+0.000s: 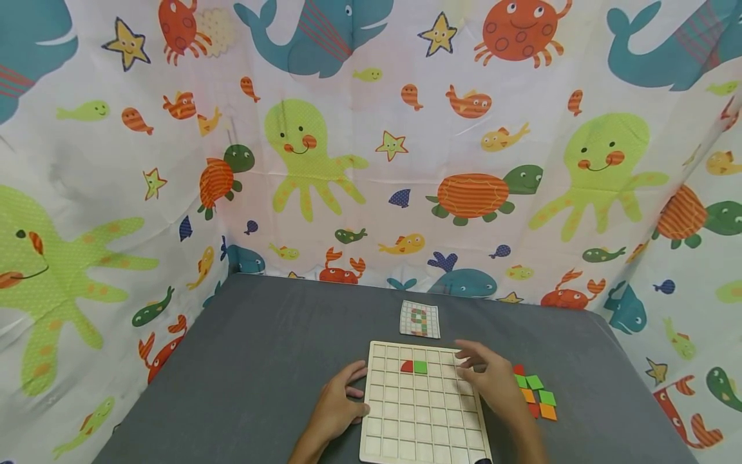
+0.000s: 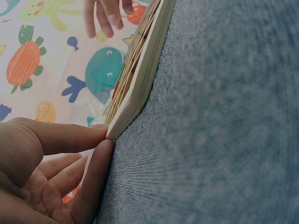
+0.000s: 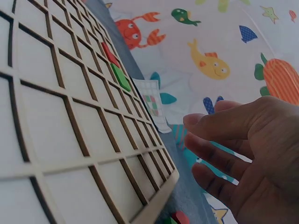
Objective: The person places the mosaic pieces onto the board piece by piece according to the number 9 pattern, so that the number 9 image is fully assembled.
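Observation:
A pale wooden grid board (image 1: 420,412) lies on the dark table, and a red rounded tile (image 1: 407,367) and a green square tile (image 1: 420,367) sit side by side in its upper cells. My left hand (image 1: 336,403) is at the board's left edge. The left wrist view has the thumb (image 2: 70,137) and index finger (image 2: 96,182) meeting at the wooden rim. Over the board's upper right part hovers my right hand (image 1: 489,377), loosely curved, thumb and fingers apart, nothing held. In the right wrist view this hand (image 3: 252,154) is beside the rim.
Behind the board lies a small printed pattern card (image 1: 420,319). Several loose red, orange and green tiles (image 1: 536,396) are grouped right of the board, partly behind the right forearm. A curtain (image 1: 348,142) with sea animals hangs around the table (image 1: 278,348).

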The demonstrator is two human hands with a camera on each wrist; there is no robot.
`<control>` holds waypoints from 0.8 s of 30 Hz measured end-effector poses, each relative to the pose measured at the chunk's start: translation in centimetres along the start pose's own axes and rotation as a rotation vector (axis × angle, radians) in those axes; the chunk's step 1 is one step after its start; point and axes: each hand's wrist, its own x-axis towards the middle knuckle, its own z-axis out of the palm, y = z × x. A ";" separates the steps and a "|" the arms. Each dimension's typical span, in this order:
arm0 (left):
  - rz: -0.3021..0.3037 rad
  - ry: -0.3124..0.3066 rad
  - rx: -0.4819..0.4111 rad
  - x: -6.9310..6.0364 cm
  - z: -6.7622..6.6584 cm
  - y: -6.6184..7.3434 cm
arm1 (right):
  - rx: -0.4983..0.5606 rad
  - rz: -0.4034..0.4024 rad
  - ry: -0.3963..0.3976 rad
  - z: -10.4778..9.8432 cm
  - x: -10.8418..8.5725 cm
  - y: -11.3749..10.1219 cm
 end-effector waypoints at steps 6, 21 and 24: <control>-0.013 -0.006 -0.011 0.1 0.0 0.0 | 0.051 0.046 -0.025 -1.6 -0.2 0.7; -0.037 0.002 -0.005 0.1 0.0 0.1 | -0.024 0.121 -0.092 -3.7 -0.8 3.0; -0.036 0.006 -0.006 0.1 0.0 0.1 | -0.035 0.139 -0.104 -3.9 -0.8 3.2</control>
